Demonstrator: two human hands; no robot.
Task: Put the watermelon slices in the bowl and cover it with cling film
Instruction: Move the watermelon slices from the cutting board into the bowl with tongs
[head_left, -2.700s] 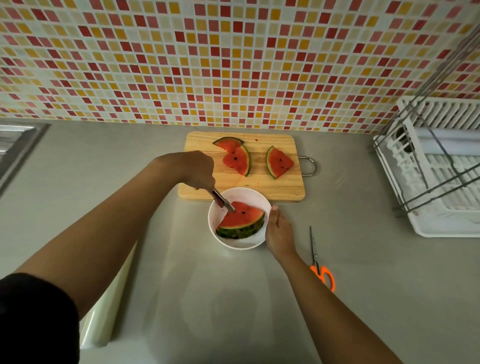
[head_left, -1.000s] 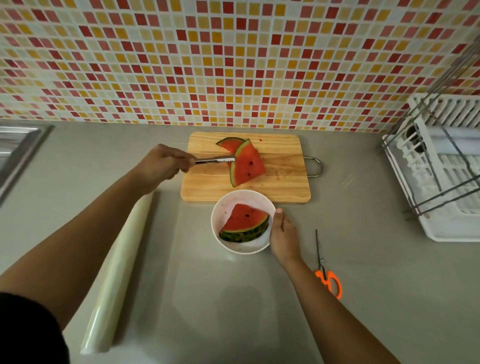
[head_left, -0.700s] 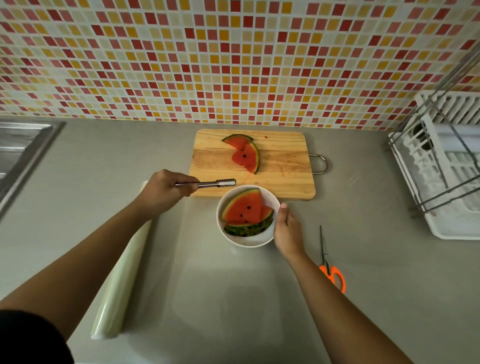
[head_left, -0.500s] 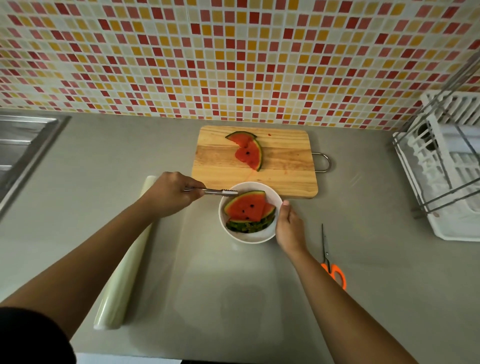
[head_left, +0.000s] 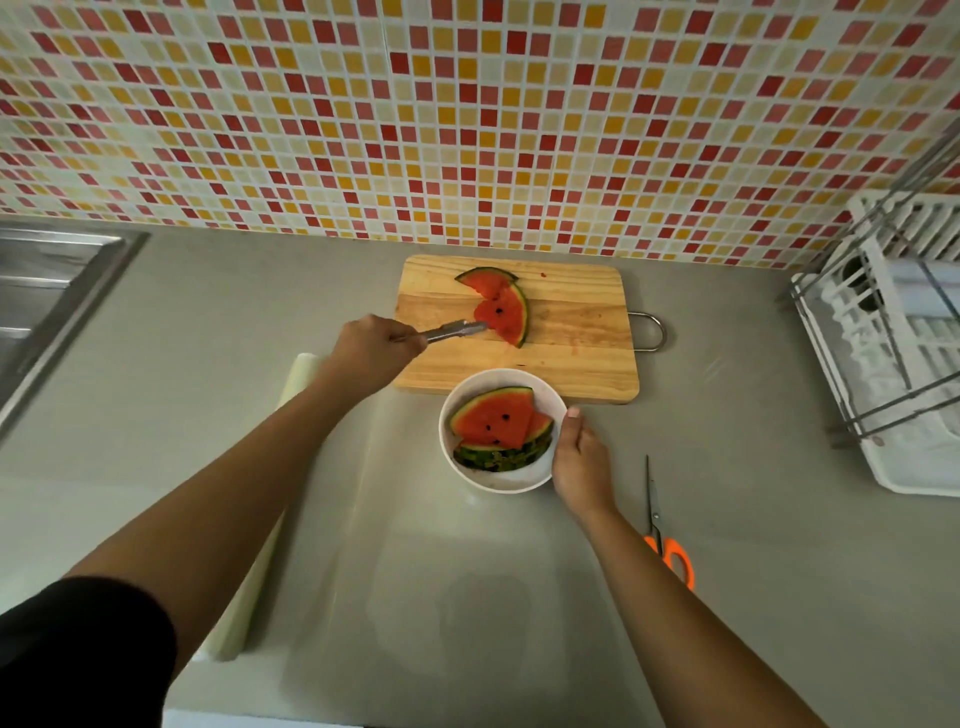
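Observation:
A white bowl (head_left: 551, 399) stands just in front of the wooden cutting board (head_left: 571, 358). Two watermelon slices (head_left: 493, 421) lie stacked in it. Two more slices (head_left: 501, 306) overlap on the board's far part. My left hand (head_left: 371, 348) grips metal tongs (head_left: 452, 330), whose tips touch the nearer slice on the board. My right hand (head_left: 579, 462) holds the bowl's right rim, thumb on the edge. A roll of cling film (head_left: 260, 571) lies on the counter under my left forearm, mostly hidden, with a sheet pulled out to the right.
Orange-handled scissors (head_left: 662, 535) lie right of my right arm. A white dish rack (head_left: 893, 343) fills the right edge. A steel sink (head_left: 47, 291) is at the far left. The mosaic tile wall runs behind the board.
The third slice went from the board into the bowl on top of the first. My left hand then moved the tongs back up to the slices on the board. My right hand stayed on the bowl.

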